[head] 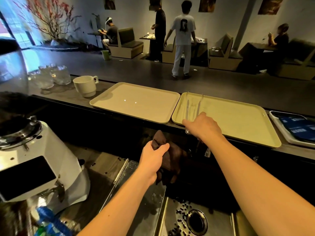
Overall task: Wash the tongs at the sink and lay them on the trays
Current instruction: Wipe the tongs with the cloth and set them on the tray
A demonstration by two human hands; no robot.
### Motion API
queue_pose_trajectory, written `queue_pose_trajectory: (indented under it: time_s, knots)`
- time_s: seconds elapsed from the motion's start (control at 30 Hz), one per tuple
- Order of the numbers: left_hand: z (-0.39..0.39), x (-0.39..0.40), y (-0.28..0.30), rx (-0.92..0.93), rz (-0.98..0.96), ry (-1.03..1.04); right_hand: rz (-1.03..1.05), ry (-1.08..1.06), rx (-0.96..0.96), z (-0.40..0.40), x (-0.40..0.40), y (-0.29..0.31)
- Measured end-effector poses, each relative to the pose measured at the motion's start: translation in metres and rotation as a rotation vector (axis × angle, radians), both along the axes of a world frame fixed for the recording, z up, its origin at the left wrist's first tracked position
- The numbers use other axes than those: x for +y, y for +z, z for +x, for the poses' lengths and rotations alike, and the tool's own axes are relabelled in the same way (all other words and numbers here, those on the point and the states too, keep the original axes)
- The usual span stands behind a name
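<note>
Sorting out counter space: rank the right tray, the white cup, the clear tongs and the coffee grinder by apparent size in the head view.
1. Coffee grinder, though it sits nearest the camera, so unsure.
2. Right tray.
3. White cup.
4. Clear tongs, thin; their near end is hidden by the right hand.

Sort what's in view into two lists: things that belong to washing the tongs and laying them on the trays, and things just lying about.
Part of the job: clear tongs, right hand holding them, right tray, left tray, sink, dark cloth gripped by left hand.

Lying about: white mug, glasses, grinder, blue bottle.
</note>
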State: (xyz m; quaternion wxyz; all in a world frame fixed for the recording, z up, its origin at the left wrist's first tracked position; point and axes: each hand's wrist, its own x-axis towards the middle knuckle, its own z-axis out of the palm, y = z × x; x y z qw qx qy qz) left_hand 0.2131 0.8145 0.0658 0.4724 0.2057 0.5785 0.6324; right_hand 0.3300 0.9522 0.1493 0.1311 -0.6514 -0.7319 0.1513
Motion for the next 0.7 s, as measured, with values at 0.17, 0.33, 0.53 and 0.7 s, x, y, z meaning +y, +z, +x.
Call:
queue_pose_trajectory:
  time_s: [0.17, 0.33, 0.53, 0.7]
  knots:
    - [-0.003, -0.018, 0.003, -0.009, -0.004, 0.016, 0.220, 0.022, -0.091, 0.014, -0.029, 0.004]
    - [-0.014, -0.049, 0.000, -0.024, -0.012, 0.077, 0.019, 0.229, 0.009, 0.005, -0.073, -0.009]
    - [-0.051, -0.116, -0.009, -0.131, -0.044, 0.208, -0.225, 0.468, 0.211, -0.056, -0.140, -0.028]
    - [-0.091, -0.195, -0.020, -0.109, -0.077, 0.401, -0.362, 0.693, 0.287, -0.125, -0.207, -0.044]
